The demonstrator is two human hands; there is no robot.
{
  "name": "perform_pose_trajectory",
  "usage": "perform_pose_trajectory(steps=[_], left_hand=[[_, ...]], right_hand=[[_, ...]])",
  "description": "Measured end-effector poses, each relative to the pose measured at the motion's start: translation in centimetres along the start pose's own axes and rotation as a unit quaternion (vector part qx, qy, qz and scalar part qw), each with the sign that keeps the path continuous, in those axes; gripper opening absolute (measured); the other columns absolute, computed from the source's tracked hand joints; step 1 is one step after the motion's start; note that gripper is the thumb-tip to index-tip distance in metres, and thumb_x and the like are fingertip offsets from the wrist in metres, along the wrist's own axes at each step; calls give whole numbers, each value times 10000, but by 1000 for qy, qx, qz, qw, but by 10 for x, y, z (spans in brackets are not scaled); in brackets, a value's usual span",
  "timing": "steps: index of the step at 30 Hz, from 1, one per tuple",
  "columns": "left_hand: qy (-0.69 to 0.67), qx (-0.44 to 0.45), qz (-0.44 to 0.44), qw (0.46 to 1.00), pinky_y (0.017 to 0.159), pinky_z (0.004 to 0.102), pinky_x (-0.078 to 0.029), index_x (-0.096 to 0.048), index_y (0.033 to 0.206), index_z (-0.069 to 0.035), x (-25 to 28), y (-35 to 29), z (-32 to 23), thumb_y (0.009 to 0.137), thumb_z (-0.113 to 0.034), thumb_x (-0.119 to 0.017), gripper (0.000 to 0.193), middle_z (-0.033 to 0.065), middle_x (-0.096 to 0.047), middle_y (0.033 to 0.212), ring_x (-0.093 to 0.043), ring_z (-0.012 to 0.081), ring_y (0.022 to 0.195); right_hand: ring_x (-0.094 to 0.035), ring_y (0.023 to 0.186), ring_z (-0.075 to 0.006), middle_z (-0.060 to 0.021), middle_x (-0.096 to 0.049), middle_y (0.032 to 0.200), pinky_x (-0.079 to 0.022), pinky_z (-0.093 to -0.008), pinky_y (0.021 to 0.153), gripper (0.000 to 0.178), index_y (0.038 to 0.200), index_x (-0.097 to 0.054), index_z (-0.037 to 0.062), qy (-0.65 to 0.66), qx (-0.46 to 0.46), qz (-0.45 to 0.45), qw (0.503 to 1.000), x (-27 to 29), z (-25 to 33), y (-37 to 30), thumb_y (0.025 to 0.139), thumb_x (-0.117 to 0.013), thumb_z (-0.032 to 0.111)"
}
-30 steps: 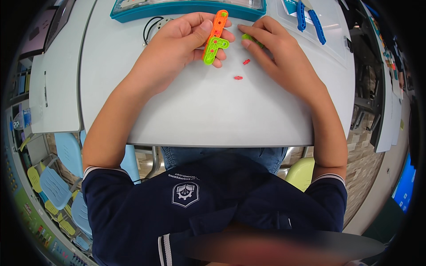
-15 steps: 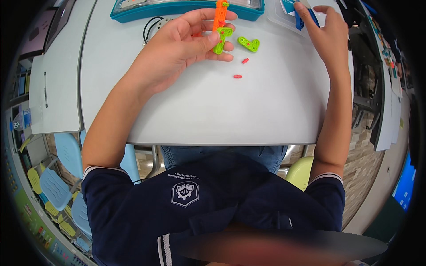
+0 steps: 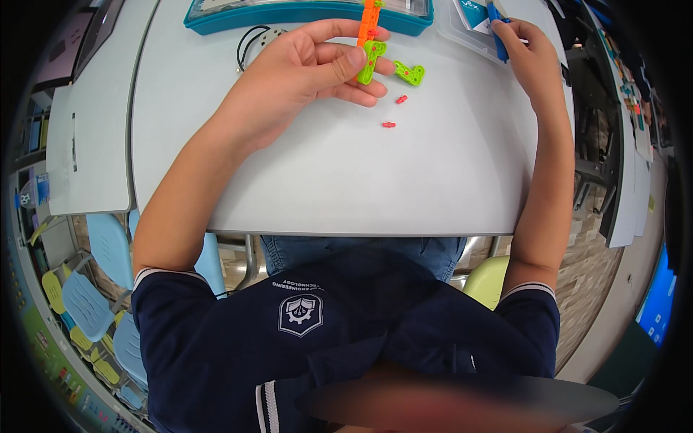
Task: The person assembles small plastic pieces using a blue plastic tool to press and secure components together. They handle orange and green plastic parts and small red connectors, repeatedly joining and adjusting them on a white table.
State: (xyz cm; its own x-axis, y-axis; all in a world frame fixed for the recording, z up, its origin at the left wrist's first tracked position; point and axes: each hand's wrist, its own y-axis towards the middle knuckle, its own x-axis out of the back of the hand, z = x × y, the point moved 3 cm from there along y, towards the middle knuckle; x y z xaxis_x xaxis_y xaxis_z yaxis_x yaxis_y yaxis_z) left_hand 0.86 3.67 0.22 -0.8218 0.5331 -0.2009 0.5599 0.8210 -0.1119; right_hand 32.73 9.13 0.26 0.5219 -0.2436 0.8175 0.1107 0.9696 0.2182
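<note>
Your left hand (image 3: 299,76) pinches an orange strip (image 3: 369,18) joined to a green piece (image 3: 370,59) between thumb and fingers, raised above the white table (image 3: 325,180). Your right hand (image 3: 527,54) is closed around a blue piece (image 3: 497,29) by the clear tray (image 3: 469,32). Another green piece (image 3: 409,73) and two small red pins (image 3: 395,112) lie between your hands.

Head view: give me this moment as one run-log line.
left hand: holds orange and green beam assembly | right hand: on blue piece | green angle piece, two red pins lie loose on table
</note>
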Motion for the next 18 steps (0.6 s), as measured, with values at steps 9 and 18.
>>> perform_pose_trajectory(steps=[9,18], left_hand=[[-8,-1,8,1000,846,309,-591,-539,1313,15,0,0,-1,980,-229,-642,426,195,-707,1099,-736,224,898],[19,17,-12,1000,891,284,-574,-533,1369,-3,-8,-7,0,975,-126,-605,419,169,-710,1137,-737,193,920]], right_hand=[[-570,960,-229,-113,-628,964,-432,-357,881,232,981,-618,0,526,-28,-21,849,19,29,-10,977,-589,230],[-562,924,-187,-46,-578,966,-462,-349,880,422,1360,-427,16,728,56,204,652,5,62,-28,973,-576,94]])
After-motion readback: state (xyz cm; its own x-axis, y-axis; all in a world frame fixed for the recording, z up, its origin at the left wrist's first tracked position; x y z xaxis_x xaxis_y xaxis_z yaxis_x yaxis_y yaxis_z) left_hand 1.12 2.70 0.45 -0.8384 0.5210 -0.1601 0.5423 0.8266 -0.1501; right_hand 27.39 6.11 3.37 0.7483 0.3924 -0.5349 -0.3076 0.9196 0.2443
